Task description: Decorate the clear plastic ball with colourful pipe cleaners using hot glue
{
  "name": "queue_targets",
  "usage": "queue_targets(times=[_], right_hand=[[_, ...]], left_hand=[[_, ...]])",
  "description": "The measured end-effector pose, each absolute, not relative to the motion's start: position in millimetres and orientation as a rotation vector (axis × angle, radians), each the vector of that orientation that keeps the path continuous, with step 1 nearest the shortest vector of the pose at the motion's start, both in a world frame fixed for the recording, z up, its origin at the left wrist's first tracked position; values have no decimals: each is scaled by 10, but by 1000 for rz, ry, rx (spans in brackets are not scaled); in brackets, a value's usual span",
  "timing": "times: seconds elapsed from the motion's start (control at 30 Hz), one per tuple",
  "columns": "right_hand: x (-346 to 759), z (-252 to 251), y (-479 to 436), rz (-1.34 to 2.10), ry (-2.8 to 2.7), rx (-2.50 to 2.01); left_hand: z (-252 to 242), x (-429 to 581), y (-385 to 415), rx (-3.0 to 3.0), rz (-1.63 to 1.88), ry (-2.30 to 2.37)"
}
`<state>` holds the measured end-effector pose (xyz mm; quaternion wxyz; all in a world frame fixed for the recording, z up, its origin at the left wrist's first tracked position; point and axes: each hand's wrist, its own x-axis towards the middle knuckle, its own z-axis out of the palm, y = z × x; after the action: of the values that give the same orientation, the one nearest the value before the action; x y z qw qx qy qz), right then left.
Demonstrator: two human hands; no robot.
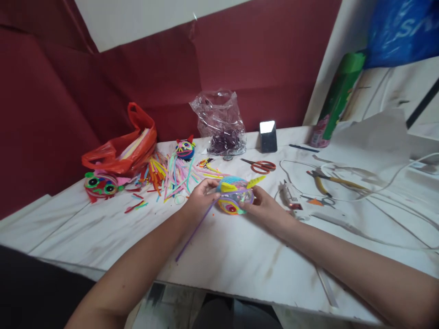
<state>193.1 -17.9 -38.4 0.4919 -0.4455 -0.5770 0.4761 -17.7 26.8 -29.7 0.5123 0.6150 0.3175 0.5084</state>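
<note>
Between my two hands is a small round craft animal [230,194], a clear ball partly covered with coloured pipe cleaners, with yellow ears and a red eye ringed in yellow. My left hand [205,192] is closed at its left side, thumb and fingers pinching a purple pipe cleaner [194,235] whose free end hangs down toward the table's front. On the right side, my right hand [262,205] grips the ball with thumb and fingers. The ball's underside and the tips of some fingers are hidden.
Left: a red plastic bag [126,146], a finished-looking craft animal [101,185] and loose pipe cleaners [181,176]. Behind: a blue craft head [185,148], a clear bag [222,128], a phone [268,137]. Right: scissors [262,166], a glue gun [291,194], pliers [320,183], cords.
</note>
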Motion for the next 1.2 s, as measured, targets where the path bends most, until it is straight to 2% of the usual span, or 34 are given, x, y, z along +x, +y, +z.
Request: queue_targets(times=[0.4,0.8,1.03,1.2], right_hand=[[1979,-284,-188,1458,-1231,-980],[1989,-294,-200,1444,-1276,-995],[1985,-280,-211,1391,-1317,-1011],[2007,-226,-226,1476,-1321,-995]], left_hand=[[-296,-122,237,1371,1239,783],[-164,-95,157,1457,1167,879],[-181,-142,194,1406,1065,767],[-132,-224,254,1544,967,711]])
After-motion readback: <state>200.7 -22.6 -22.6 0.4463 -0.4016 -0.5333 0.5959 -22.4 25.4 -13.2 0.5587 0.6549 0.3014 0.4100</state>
